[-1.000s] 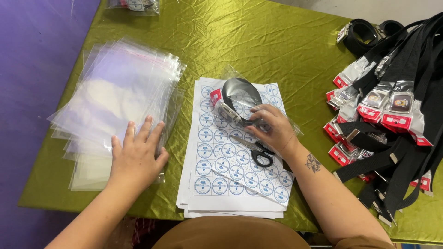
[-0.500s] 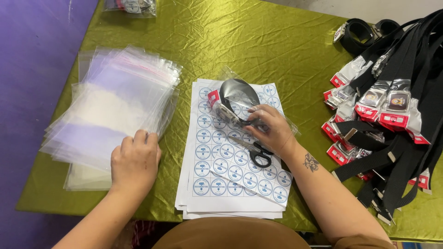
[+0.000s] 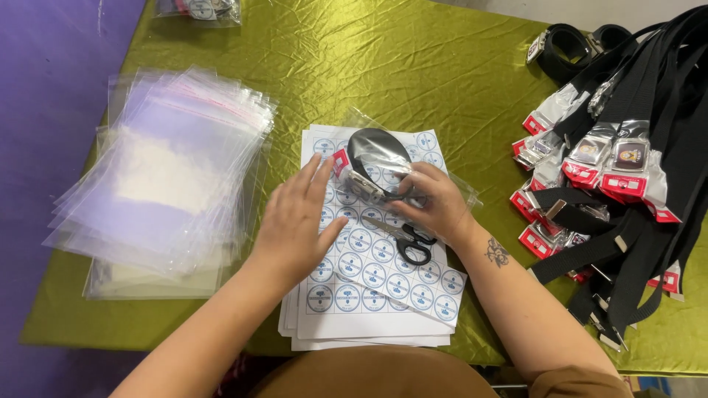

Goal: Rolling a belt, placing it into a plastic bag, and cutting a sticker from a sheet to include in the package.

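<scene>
The right hand (image 3: 435, 203) pinches a bagged belt (image 3: 376, 158) over the sticker sheets (image 3: 369, 287), steadying it. The left hand (image 3: 295, 225), fingers spread, hovers at nine o'clock of the belt; scissors (image 3: 402, 237) lie at six.

From your sticker sheets (image 3: 369, 295), the bags (image 3: 162, 169) lie left, belts (image 3: 627, 162) right; on the sheets rest scissors (image 3: 402, 237) and a bagged belt (image 3: 376, 158).

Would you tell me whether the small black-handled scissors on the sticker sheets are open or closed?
Closed: the black-handled scissors lie flat on the white sheets of round stickers, blades together in one line, handle loops side by side.
</scene>
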